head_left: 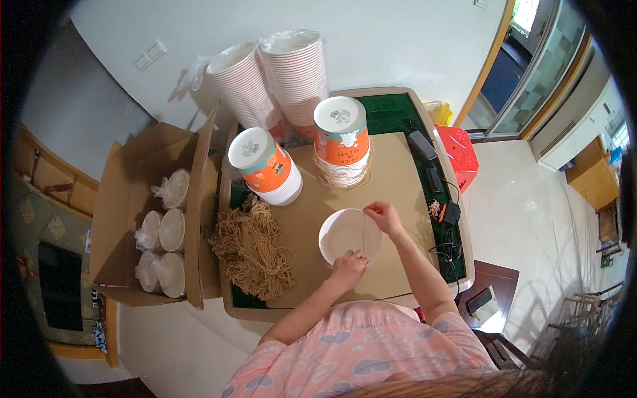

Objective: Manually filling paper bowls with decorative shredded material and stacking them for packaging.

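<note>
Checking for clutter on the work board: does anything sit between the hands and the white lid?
Nothing visible. The left hand touches the near rim of the white lid and the right hand its far rim, a thin band stretched between them. The band pile lies apart.

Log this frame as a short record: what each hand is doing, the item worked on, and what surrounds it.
left hand: pinches the near end of a rubber band
right hand: pinches the band's far end
band: stretched across a white lid
lid: lies flat on the brown board
left of lid: heap of rubber bands
behind lid: two stacks of orange bowls
far left: open carton with bagged lids
</note>
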Demonstrator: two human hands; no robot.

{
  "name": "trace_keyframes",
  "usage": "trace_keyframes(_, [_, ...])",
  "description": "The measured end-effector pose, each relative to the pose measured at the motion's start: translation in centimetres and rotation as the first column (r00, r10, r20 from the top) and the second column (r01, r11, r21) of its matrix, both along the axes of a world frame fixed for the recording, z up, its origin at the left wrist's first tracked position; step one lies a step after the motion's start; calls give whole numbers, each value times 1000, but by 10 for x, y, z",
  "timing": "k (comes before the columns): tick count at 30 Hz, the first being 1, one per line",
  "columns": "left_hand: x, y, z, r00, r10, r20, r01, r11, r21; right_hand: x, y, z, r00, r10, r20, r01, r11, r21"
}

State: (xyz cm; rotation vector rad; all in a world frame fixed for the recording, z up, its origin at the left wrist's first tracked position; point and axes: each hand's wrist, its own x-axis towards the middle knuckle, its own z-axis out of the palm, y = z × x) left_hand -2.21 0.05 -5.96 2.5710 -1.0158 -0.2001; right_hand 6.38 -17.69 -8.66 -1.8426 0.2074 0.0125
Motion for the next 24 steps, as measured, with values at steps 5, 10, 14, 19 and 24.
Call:
trace_keyframes(5, [-5,3,-15,997,-28,65,28,1000,-8,7,3,0,991,-50,-123,59,996,70])
trace_keyframes(10, [-6,6,-5,999,-42,10,41,997,68,3,2,-1,987,27,-160,-33,999,-36])
trace_keyframes(14, [2,-5,20,975,199,-96,-198,980,18,-17,9,-12,990,37,-136,-37,999,7])
trace_keyframes(19, [12,-20,6,927,354,-127,-355,935,15,-48,25,-19,999,-21,-35,20,1000,-16])
trace_keyframes(24, [11,-22,0,938,330,-108,-324,943,75,-50,30,4,998,-46,44,45,998,36])
